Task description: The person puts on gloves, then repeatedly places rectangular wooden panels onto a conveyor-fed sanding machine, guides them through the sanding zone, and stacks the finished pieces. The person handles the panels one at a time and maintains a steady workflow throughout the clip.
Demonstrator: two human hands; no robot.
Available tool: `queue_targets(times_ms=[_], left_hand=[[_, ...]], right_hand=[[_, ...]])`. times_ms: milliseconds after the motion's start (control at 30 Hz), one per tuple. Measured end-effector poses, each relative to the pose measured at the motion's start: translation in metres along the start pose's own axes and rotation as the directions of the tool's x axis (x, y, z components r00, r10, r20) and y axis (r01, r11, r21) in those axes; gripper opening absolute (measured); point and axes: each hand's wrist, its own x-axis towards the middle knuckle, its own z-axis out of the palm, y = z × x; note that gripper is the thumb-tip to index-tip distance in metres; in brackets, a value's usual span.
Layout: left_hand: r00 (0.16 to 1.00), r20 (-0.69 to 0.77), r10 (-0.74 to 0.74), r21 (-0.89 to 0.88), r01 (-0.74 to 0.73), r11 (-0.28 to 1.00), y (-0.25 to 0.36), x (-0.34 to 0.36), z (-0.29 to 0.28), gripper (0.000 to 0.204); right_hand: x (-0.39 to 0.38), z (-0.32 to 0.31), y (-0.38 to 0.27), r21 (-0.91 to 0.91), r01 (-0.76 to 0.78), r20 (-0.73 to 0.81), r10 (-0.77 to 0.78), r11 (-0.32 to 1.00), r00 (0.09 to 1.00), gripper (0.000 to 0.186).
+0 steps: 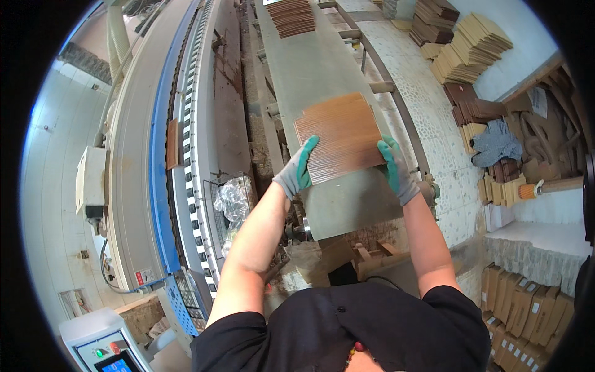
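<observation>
Between my two hands is a stack of brown wood-grain boards, its layered edges showing on the left and near sides. My left hand, in a grey and green glove, is closed against the stack's left side. On the opposite side my right hand, gloved the same way, grips the right edge. The stack is over a grey-green conveyor belt; whether it rests on the belt or is lifted slightly, I cannot tell. Farther along the belt sits another pile of brown boards.
To the left runs a long machine with a blue rail and one brown strip in it. A wire basket with clear plastic stands beside the belt. Board piles and cartons line the right. A control panel is lower left.
</observation>
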Motion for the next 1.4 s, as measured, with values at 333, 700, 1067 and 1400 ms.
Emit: queue_targets(times_ms=[333,700,1067,1400], left_hand=[[0.989,-0.119,0.094,-0.049,-0.100,0.994,-0.043,-0.016,0.020,0.057],[0.932,-0.174,0.318,-0.039,-0.329,0.943,-0.111,-0.134,0.027,0.058],[0.635,-0.497,0.591,0.141,-0.614,0.777,-0.185,-0.389,-0.003,0.070],[0.048,-0.857,0.513,0.276,-0.799,0.535,-0.364,-0.624,-0.023,0.074]], right_hand=[[-0.024,0.000,-0.015,-0.124,0.090,0.064,-0.083,0.988,0.995,0.047],[-0.143,0.012,0.003,-0.118,0.301,0.193,-0.275,0.946,0.942,0.061],[-0.250,0.148,0.002,-0.242,0.043,0.726,0.152,0.969,0.671,0.087],[-0.414,0.310,0.142,-0.432,0.029,0.902,0.432,0.901,0.001,0.086]])
